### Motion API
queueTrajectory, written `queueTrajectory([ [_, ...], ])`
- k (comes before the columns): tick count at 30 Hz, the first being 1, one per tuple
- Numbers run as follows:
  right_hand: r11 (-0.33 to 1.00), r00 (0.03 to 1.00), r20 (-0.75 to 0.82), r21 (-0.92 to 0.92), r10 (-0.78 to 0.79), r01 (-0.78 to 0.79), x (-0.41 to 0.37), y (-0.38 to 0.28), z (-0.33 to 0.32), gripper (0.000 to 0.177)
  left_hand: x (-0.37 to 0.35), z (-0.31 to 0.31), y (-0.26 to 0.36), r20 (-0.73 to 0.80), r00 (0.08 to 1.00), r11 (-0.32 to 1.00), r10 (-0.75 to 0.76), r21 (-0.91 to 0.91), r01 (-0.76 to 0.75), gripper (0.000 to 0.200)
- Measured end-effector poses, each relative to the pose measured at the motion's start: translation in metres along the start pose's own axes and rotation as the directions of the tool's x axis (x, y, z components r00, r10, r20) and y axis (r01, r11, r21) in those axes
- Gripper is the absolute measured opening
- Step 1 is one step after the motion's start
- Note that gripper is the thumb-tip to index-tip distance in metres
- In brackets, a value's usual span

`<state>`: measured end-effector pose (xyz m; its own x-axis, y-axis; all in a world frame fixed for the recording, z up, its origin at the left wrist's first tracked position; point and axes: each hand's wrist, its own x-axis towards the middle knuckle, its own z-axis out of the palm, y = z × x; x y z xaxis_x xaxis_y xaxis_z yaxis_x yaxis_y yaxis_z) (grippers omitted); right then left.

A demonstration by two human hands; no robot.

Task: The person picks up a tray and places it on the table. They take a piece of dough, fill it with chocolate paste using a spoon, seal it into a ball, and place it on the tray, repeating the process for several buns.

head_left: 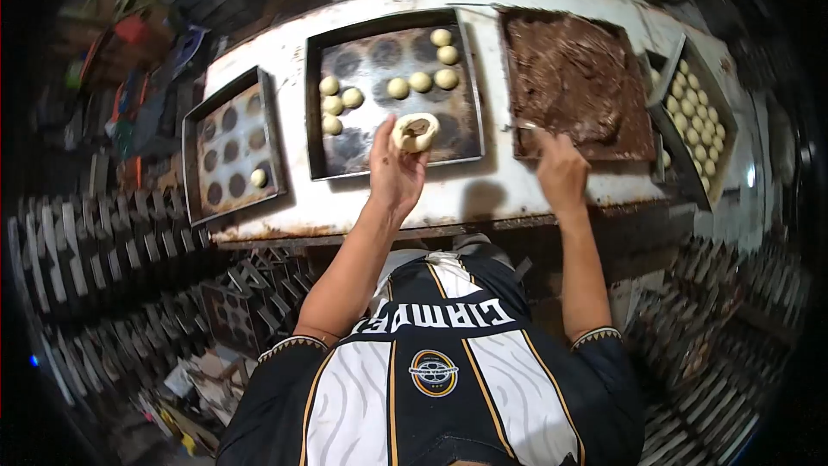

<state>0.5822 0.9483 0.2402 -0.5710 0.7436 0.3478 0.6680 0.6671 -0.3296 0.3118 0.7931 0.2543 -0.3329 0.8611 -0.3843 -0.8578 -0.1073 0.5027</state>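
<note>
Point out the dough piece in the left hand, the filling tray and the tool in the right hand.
dough piece [417, 129]: head view, its brown-filled centre.
filling tray [506, 86]: head view, its left rim.
tool [521, 127]: head view, its metal tip.

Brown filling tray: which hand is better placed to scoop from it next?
Right, probably. The right hand holds a small utensil at the near edge of the filling tray, while the left hand is occupied, cupping an open dough piece with brown filling over the middle tray.
</note>
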Motion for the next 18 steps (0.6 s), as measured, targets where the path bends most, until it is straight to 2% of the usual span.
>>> queueTrajectory([
  [1, 0.971, 0.973, 0.167, -0.204, 0.158, -0.123, 0.001, 0.014, 0.006, 0.026, -0.018, 0.032, 0.014, -0.087, 0.996, 1.000, -0.025, -0.018, 0.024, 0.043],
  [2, 0.949, 0.954, 0.204, -0.270, 0.221, -0.162, -0.004, 0.036, 0.023, 0.027, -0.030, 0.048, 0.024, -0.164, 0.985, 0.998, -0.057, -0.042, 0.051, 0.042],
  [3, 0.923, 0.919, 0.244, -0.310, 0.310, -0.229, -0.011, 0.046, 0.034, 0.028, -0.028, 0.019, 0.024, 0.036, 0.999, 0.996, -0.004, 0.090, 0.001, 0.043],
  [4, 0.912, 0.894, 0.313, -0.356, 0.322, -0.204, -0.019, 0.062, 0.047, 0.032, -0.035, 0.017, 0.030, 0.103, 0.990, 0.960, 0.100, 0.253, -0.123, 0.048],
  [5, 0.878, 0.930, 0.236, -0.455, 0.282, -0.150, -0.022, 0.049, 0.043, 0.038, -0.043, 0.015, 0.035, 0.168, 0.965, 0.882, 0.203, 0.396, -0.255, 0.059],
  [6, 0.830, 0.959, 0.164, -0.548, 0.231, -0.106, -0.024, 0.030, 0.043, 0.045, -0.050, 0.018, 0.039, 0.201, 0.903, 0.728, 0.379, 0.539, -0.425, 0.065],
  [7, 0.919, 0.975, 0.168, -0.387, 0.147, -0.072, -0.017, -0.006, 0.030, 0.054, -0.059, 0.015, 0.050, 0.247, 0.858, 0.587, 0.451, 0.642, -0.493, 0.066],
  [8, 0.975, 0.983, 0.168, -0.219, 0.073, -0.035, -0.011, -0.053, 0.007, 0.065, -0.072, 0.015, 0.059, 0.218, 0.862, 0.579, 0.458, 0.663, -0.475, 0.067],
  [9, 0.989, 0.988, 0.152, 0.145, -0.033, 0.010, -0.004, -0.099, -0.007, 0.072, -0.080, 0.011, 0.065, 0.239, 0.853, 0.597, 0.465, 0.627, -0.501, 0.062],
  [10, 0.874, 0.989, 0.092, 0.482, -0.116, 0.058, 0.004, -0.145, -0.015, 0.079, -0.086, 0.008, 0.072, 0.271, 0.842, 0.614, 0.466, 0.586, -0.528, 0.058],
  [11, 0.648, 0.983, 0.149, 0.760, -0.108, -0.044, 0.005, -0.186, -0.018, 0.078, -0.095, 0.005, 0.083, 0.300, 0.861, 0.648, 0.410, 0.569, -0.507, 0.051],
  [12, 0.335, 0.972, 0.202, 0.930, -0.119, -0.152, 0.003, -0.223, -0.016, 0.076, -0.107, -0.001, 0.096, 0.330, 0.877, 0.682, 0.350, 0.552, -0.480, 0.045],
  [13, 0.198, 0.987, 0.116, 0.976, -0.112, -0.093, 0.004, -0.251, -0.004, 0.069, -0.117, -0.005, 0.105, 0.359, 0.888, 0.714, 0.287, 0.537, -0.449, 0.040],
  [14, 0.056, 0.995, 0.028, 0.998, -0.096, -0.023, 0.007, -0.276, 0.009, 0.061, -0.118, -0.006, 0.109, 0.495, 0.719, 0.398, 0.489, 0.607, -0.688, 0.034],
  [16, -0.104, 0.999, 0.043, 0.994, -0.007, -0.044, 0.009, -0.320, 0.001, 0.033, -0.129, -0.013, 0.131, 0.646, 0.513, -0.003, 0.565, 0.623, -0.782, 0.033],
  [17, -0.136, 0.998, 0.055, 0.989, 0.024, -0.051, 0.006, -0.334, 0.000, 0.028, -0.133, -0.016, 0.142, 0.680, 0.463, -0.085, 0.569, 0.608, -0.789, 0.033],
  [18, -0.167, 0.997, 0.063, 0.985, 0.054, -0.054, 0.006, -0.347, -0.003, 0.024, -0.139, -0.022, 0.148, 0.605, 0.532, 0.097, 0.592, 0.602, -0.792, 0.035],
])
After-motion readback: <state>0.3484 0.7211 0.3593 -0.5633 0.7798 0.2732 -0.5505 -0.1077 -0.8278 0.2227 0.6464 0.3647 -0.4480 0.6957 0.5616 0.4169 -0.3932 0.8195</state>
